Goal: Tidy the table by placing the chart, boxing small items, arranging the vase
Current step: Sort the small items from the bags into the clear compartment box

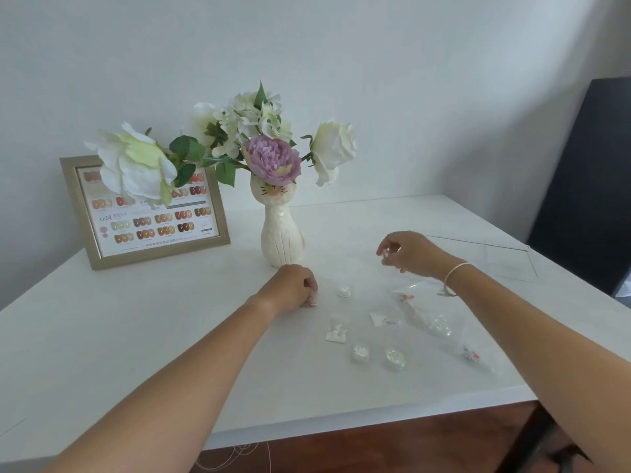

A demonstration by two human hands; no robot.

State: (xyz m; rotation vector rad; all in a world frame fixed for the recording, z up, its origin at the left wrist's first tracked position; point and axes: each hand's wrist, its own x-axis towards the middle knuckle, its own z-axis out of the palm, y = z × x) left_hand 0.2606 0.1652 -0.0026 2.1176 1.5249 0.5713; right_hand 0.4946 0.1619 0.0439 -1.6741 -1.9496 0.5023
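Note:
The framed nail colour chart [160, 230] leans against the wall at the back left. A white cat-shaped vase [281, 230] with white and purple flowers stands right of it. My left hand [292, 288] rests on the table just in front of the vase, its fingers curled round a small item. My right hand [409, 252] hovers above the table and pinches a small clear jar [386, 253]. Several small glitter jars [361, 351] and clear packets [406, 302] lie scattered between and below my hands. A clear box [505, 259] sits at the right.
The white table [136, 336] has its front edge near me, with brown floor [392, 445] below it. A dark panel [587, 186] stands by the table's right side. Thin thread lies on the floor under the table edge.

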